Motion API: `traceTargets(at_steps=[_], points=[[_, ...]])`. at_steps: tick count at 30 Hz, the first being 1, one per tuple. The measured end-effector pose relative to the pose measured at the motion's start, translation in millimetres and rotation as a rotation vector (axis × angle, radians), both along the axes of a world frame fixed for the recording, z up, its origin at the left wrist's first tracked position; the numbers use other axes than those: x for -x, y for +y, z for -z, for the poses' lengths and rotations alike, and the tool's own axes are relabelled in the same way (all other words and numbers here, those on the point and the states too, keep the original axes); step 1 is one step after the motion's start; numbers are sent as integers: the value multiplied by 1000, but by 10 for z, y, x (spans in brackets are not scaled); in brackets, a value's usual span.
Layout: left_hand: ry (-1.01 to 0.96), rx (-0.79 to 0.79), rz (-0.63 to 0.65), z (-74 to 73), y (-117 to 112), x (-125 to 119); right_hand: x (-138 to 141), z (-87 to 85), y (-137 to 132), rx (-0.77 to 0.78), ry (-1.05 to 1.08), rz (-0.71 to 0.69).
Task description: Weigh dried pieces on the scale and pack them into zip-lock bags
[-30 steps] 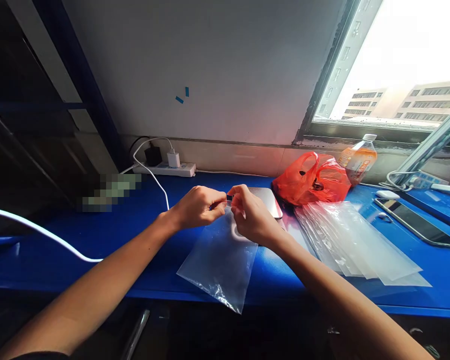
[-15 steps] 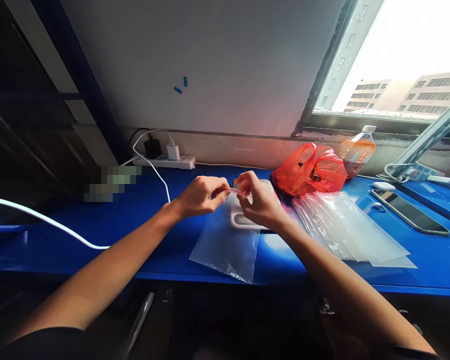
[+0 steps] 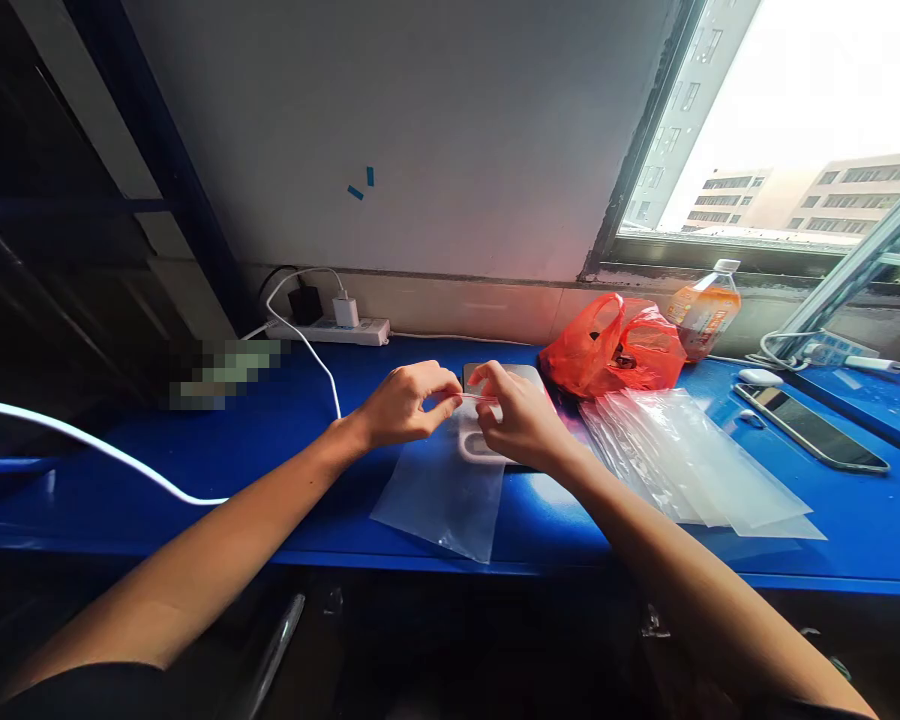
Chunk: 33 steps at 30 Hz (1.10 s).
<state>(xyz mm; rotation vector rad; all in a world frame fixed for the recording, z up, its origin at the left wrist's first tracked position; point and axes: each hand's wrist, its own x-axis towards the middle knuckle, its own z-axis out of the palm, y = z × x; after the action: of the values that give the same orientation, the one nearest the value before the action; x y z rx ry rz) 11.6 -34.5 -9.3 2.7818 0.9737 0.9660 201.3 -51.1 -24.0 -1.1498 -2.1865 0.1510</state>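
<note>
A clear plastic bag (image 3: 436,500) hangs from my fingers over the blue tabletop (image 3: 315,520). Its upper edge is pinched between the thumb and fingers of my left hand (image 3: 411,402). My right hand (image 3: 521,415) grips the same edge a short way to the right, its index finger bent over the top. Behind the bag and partly covered by my right hand lies a pale, flat rounded object (image 3: 471,447) with a dark upper part; I cannot make out its kind.
To the right lies a fanned stack of clear plastic bags (image 3: 709,470). Behind it are a red carrier bag (image 3: 615,350) and a drink bottle (image 3: 706,312). A smartphone (image 3: 814,428) and an earbud case (image 3: 760,377) lie far right. A power strip (image 3: 345,330) with chargers sits at the back.
The view has tilted slightly. Both hands keep hold of the bag's edge, and the bag's lower end has swung a little to the left.
</note>
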Motion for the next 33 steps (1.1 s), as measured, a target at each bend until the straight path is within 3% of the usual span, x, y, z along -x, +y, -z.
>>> traceTargets(at_steps=[8,15,19,22,27,33], points=[[-85,138,-61,-57,72,65,-160,-101,55,78,107,67],[-133,155,-106,-128,129,169,-240,-149,102,97,231,116],[-178,159,-110,-162,128,199,-276,-163,128,157,372,25],[-157,132,-124,-149,116,183,-250,-124,135,169,417,-54],[-18,-18,-139,-61,84,124,-171,-64,115,153,359,-44],[-66,48,-121,-42,60,73,-196,-103,111,159,340,5]])
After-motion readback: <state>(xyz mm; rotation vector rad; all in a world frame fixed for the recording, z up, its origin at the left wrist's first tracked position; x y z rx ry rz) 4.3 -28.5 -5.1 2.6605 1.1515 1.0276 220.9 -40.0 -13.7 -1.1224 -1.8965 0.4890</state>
